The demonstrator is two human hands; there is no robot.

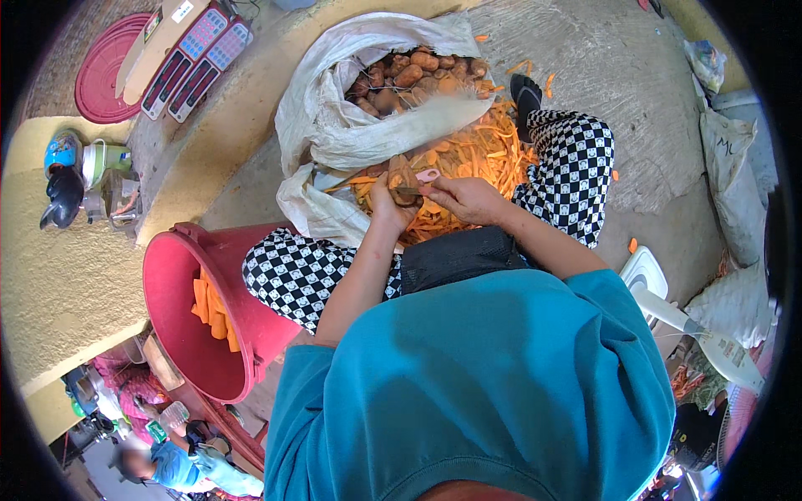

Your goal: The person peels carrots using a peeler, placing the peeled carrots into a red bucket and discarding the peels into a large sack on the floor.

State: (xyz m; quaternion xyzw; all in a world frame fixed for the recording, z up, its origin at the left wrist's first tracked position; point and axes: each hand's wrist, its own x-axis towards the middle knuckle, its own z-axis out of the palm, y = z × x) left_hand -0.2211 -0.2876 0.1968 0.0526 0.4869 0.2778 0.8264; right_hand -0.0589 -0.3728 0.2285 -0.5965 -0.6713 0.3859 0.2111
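Observation:
My left hand (pixel 389 204) holds a brown-skinned root vegetable (pixel 402 174) over a pile of orange peelings (pixel 489 150) between my legs. My right hand (pixel 464 199) grips a pink peeler (pixel 428 175) against the vegetable. Just beyond my hands, a white woven sack (pixel 313 100) lies open with several unpeeled roots (pixel 408 75) in it. A red bucket (pixel 171 321) stands at my left, holding peeled orange pieces (pixel 215 313).
Two keypad scales (pixel 205 58) and a red lid (pixel 96 79) lie at top left, near containers (pixel 100 167) on a yellow ledge (pixel 50 292). White sacks (pixel 723 167) and a white plastic item (pixel 643 271) are at right. Another person (pixel 180 468) is at lower left.

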